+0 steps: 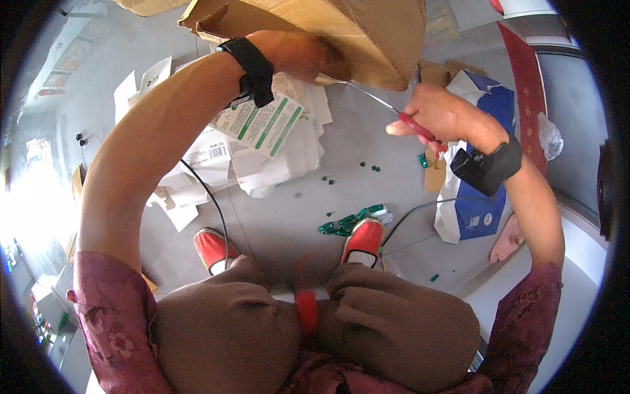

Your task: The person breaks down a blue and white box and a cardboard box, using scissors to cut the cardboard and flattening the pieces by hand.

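Brown cardboard box (341, 33), gripped at its lower edge by the left hand (298, 54), should be kept steady while the right hand (441, 115), closed around red-handled scissors (394, 108), cuts along the taped seam.

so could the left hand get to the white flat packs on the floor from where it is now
Probably not right away: the left hand is up gripping the cardboard box. The white flat packs lie uncovered below it, so once it lets go the way down looks free.
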`<state>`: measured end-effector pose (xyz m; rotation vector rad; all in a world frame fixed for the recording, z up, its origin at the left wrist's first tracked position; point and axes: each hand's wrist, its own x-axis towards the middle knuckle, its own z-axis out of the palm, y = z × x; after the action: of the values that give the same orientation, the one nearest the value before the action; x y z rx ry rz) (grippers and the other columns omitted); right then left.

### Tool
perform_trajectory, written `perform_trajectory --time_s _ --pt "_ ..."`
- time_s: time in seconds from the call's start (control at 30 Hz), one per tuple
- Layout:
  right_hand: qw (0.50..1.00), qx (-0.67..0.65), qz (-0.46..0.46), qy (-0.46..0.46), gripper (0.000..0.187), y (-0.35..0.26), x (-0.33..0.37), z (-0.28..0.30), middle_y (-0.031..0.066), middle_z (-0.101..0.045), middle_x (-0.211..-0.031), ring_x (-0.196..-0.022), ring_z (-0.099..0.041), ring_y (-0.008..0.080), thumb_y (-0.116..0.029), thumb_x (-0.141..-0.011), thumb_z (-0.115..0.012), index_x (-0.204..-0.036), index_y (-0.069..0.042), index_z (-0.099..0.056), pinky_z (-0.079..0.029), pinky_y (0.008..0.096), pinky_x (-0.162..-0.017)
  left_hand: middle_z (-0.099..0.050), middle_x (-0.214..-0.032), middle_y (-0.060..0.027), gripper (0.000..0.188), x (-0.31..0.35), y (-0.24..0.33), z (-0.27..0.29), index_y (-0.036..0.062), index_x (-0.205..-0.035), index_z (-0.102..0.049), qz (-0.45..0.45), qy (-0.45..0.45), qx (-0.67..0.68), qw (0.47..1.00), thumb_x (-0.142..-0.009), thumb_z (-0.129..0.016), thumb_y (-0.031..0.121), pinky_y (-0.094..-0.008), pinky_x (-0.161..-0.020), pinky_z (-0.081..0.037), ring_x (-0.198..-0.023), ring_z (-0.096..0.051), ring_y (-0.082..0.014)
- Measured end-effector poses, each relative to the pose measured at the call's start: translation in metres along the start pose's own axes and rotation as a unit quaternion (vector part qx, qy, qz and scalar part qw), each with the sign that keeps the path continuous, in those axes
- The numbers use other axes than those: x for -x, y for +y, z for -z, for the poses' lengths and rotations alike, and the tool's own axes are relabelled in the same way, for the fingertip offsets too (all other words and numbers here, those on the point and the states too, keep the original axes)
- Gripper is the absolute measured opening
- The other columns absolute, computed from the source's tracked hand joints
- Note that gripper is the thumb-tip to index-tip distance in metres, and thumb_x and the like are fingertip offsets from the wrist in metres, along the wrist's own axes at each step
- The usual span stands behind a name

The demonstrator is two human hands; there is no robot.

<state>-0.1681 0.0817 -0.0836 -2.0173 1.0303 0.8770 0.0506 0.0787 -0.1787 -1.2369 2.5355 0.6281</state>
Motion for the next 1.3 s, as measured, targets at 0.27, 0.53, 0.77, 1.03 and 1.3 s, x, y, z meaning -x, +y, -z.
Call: perform_trajectory --time_s 0.27,0.53,0.77,1.03,1.3 --pt "0.995 -0.073 -0.066 -0.001 0.049 0.001 -0.009 0.003 0.0026 -0.045 -0.041 -0.035 -0.046 0.0113 -0.04 -0.077 -0.061 -0.051 0.0 -0.051 -0.038 0.0243 -0.036 -0.049 -0.121 -0.0079 0.063 0.004 0.011 0.007 0.0233 -0.124 -0.044 -0.11 0.057 -0.031 0.992 -0.068 -0.044 -0.007 -0.0321 -0.095 -0.038 -0.111 -0.048 -0.0249" --pt "0.997 0.054 0.026 0.056 0.043 0.015 -0.016 -0.015 0.0064 -0.046 -0.04 -0.035 -0.05 0.0168 -0.033 -0.076 -0.061 -0.052 0.001 -0.051 -0.042 0.0289 -0.041 -0.049 -0.121 -0.0016 0.05 -0.001 0.005 -0.013 0.0295 -0.122 -0.044 -0.073 0.089 -0.055 0.992 -0.08 -0.047 0.004 -0.0321 -0.096 -0.037 -0.112 -0.046 -0.023" --pt "0.986 -0.165 0.016 0.013 0.036 0.025 -0.011 -0.029 -0.0001 -0.043 -0.04 -0.034 -0.047 0.0101 -0.028 -0.079 -0.061 -0.056 -0.002 -0.05 -0.037 0.0229 -0.038 -0.05 -0.119 -0.0047 0.063 0.004 0.019 0.001 0.0273 -0.123 -0.045 -0.063 0.049 0.003 0.997 -0.069 -0.047 -0.006 -0.0326 -0.093 -0.04 -0.109 -0.048 -0.025" --pt "0.99 -0.046 0.095 0.097 0.051 0.034 -0.044 -0.058 0.01 -0.055 -0.057 -0.045 -0.056 0.0187 -0.05 -0.08 -0.052 -0.067 -0.001 -0.052 -0.046 0.0298 -0.046 -0.05 -0.12 -0.0036 0.062 0.004 0.017 -0.004 0.0256 -0.121 -0.048 -0.101 0.049 0.0 0.994 -0.069 -0.046 -0.008 -0.0318 -0.094 -0.039 -0.108 -0.048 -0.025" --pt "0.977 -0.206 0.053 0.02 0.031 0.045 -0.042 -0.032 0.0017 -0.047 -0.044 -0.033 -0.044 0.0089 -0.03 -0.077 -0.061 -0.065 -0.002 -0.055 -0.033 0.0219 -0.034 -0.049 -0.122 -0.0049 0.033 0.007 0.025 0.007 0.019 -0.121 -0.048 -0.013 0.065 0.126 0.99 -0.088 -0.045 0.026 -0.0305 -0.092 -0.038 -0.108 -0.048 -0.0222"
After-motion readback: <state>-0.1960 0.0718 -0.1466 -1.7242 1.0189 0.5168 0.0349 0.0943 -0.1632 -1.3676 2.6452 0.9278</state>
